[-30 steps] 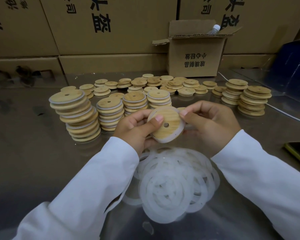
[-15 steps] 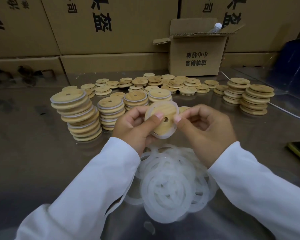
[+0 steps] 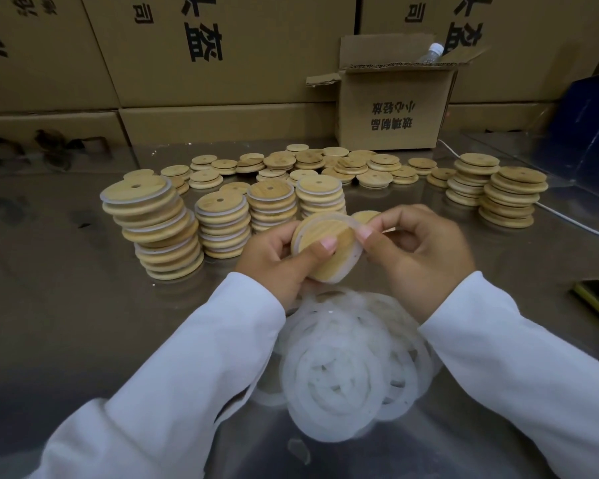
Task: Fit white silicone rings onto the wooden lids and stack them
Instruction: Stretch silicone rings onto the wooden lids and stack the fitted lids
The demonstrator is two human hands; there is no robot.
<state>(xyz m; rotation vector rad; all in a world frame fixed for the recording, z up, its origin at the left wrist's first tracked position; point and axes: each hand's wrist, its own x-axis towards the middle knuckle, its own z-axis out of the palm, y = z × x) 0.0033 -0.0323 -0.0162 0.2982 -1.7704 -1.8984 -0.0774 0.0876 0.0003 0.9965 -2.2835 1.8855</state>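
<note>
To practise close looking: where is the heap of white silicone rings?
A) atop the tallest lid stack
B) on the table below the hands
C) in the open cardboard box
B: the heap of white silicone rings lies on the shiny table, just below the left hand and right hand gripping the round wooden lid.

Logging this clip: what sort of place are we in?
Probably a small packing or assembly workshop, perhaps a stockroom: printed cardboard cartons stacked along the back, batches of wooden lids piled on a shiny worktable, and a heap of white silicone rings near the person.
</note>
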